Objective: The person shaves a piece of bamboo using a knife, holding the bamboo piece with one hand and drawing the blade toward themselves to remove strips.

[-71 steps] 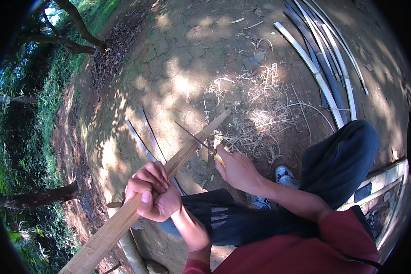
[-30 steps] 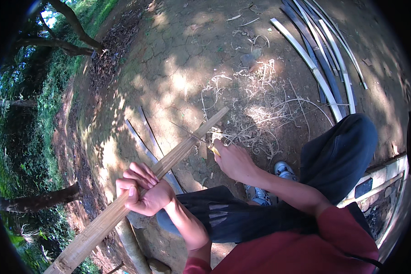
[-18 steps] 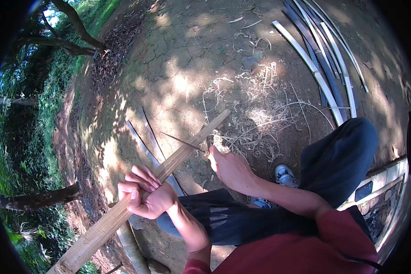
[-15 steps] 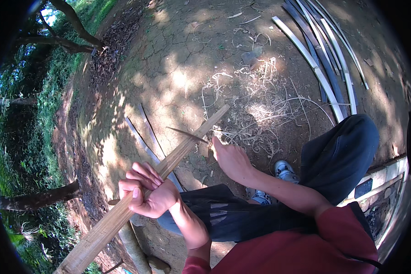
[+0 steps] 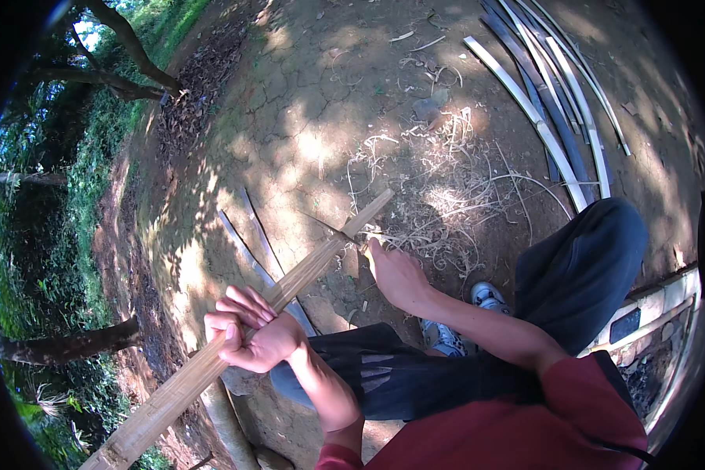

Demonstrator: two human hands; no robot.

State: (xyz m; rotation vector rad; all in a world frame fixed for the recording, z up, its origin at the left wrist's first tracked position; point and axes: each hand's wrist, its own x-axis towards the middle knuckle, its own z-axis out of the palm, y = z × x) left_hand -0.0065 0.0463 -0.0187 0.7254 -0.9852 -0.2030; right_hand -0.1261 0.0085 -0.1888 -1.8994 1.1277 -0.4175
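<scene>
Left hand (image 5: 251, 337) is gripping the bamboo pole (image 5: 290, 286) mid-length, fingers fully wrapped. Right hand (image 5: 395, 274) is closed on a knife (image 5: 333, 229), blade lying against the pole's upper end, above shavings (image 5: 446, 207).

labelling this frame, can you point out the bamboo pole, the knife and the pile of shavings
bamboo pole (image 5: 309, 270), head view, on the bare middle stretch between the two hands
knife (image 5: 330, 228), head view, on the thin blade crossing the pole
pile of shavings (image 5: 446, 207), head view, on the pale curls on the dirt
</scene>
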